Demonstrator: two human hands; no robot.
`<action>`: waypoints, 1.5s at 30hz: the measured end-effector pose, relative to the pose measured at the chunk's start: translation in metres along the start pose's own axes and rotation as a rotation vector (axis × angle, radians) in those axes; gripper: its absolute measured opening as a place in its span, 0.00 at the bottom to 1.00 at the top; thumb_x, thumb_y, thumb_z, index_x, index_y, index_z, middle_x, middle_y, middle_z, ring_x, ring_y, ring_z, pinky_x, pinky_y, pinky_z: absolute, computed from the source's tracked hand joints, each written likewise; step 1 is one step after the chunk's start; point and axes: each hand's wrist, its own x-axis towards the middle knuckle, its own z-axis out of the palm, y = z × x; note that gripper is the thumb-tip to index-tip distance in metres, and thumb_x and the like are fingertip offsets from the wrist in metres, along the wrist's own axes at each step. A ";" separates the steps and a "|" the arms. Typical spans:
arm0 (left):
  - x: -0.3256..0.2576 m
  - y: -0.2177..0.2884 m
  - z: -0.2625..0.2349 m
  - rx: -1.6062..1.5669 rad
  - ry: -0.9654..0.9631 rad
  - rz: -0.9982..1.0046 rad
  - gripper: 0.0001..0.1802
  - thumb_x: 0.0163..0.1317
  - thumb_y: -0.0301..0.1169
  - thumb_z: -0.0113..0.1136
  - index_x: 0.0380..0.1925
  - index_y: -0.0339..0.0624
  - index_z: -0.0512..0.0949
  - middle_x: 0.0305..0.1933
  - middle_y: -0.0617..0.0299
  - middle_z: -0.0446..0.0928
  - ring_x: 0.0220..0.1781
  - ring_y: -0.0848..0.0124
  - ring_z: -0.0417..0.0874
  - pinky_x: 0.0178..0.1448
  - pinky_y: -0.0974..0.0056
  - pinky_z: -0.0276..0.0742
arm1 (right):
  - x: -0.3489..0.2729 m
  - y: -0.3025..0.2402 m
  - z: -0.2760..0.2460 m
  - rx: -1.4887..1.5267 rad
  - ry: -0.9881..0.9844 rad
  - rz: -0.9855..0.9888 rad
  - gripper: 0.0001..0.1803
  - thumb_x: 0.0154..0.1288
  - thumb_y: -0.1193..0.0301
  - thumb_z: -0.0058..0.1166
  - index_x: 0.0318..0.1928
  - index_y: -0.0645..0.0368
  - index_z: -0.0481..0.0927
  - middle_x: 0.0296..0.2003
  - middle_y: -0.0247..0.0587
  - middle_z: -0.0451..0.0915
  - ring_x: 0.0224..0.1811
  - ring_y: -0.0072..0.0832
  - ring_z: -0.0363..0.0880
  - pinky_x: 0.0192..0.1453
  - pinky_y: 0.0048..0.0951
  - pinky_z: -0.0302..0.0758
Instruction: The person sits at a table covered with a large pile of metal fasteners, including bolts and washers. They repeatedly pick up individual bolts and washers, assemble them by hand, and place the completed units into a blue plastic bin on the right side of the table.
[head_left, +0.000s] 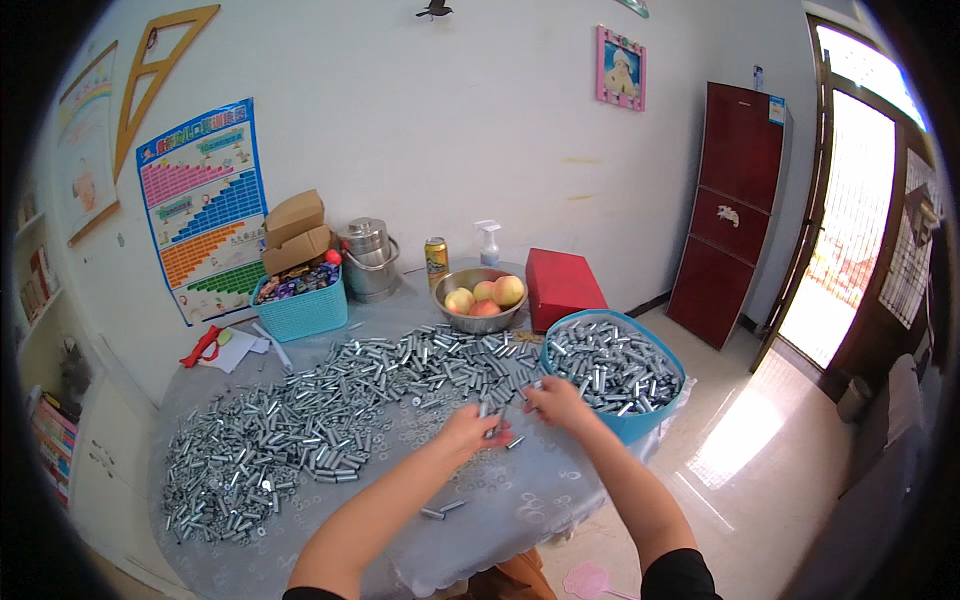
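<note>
Bright daylight | doorway blown out | floor glare | fisheye-bent, dark rim

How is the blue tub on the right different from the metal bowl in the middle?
The blue tub holds small metal cylinders; the metal bowl holds round fruit. The blue tub is wider than the metal bowl. The blue tub is coloured, while the metal bowl is silvery. Both are open-topped.

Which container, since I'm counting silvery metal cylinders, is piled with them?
The round blue plastic tub nearest the right hand. It's heaped with silvery metal cylinders, whereas the turquoise rectangular basket holds packets and the round steel bowl holds fruit.
</note>
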 end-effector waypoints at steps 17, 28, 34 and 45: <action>0.072 0.017 0.011 0.477 0.159 0.678 0.24 0.58 0.29 0.56 0.55 0.36 0.67 0.48 0.56 0.76 0.41 0.70 0.78 0.44 0.68 0.74 | 0.002 0.055 -0.132 -0.039 0.614 -0.420 0.16 0.56 0.78 0.51 0.48 0.63 0.77 0.41 0.42 0.79 0.44 0.27 0.76 0.47 0.24 0.71; -0.147 -0.034 -0.148 0.370 0.621 0.457 0.09 0.62 0.23 0.49 0.41 0.36 0.77 0.38 0.60 0.80 0.33 0.76 0.79 0.34 0.73 0.76 | -0.081 0.007 0.072 -0.265 -0.250 -0.598 0.14 0.52 0.67 0.61 0.41 0.56 0.79 0.38 0.43 0.78 0.42 0.37 0.76 0.45 0.31 0.73; -0.206 -0.047 -0.151 0.312 0.703 0.457 0.09 0.62 0.23 0.49 0.40 0.35 0.77 0.38 0.59 0.80 0.33 0.76 0.79 0.35 0.72 0.76 | -0.101 0.011 0.144 -0.328 -0.435 -0.674 0.14 0.50 0.66 0.61 0.39 0.54 0.79 0.38 0.43 0.75 0.44 0.42 0.73 0.47 0.36 0.72; -0.213 -0.059 -0.181 0.317 0.693 0.385 0.08 0.60 0.25 0.53 0.38 0.38 0.78 0.36 0.62 0.80 0.34 0.77 0.78 0.36 0.72 0.75 | -0.001 0.017 0.154 -0.393 -0.004 -0.623 0.13 0.47 0.79 0.56 0.37 0.59 0.79 0.36 0.46 0.75 0.39 0.38 0.75 0.43 0.33 0.73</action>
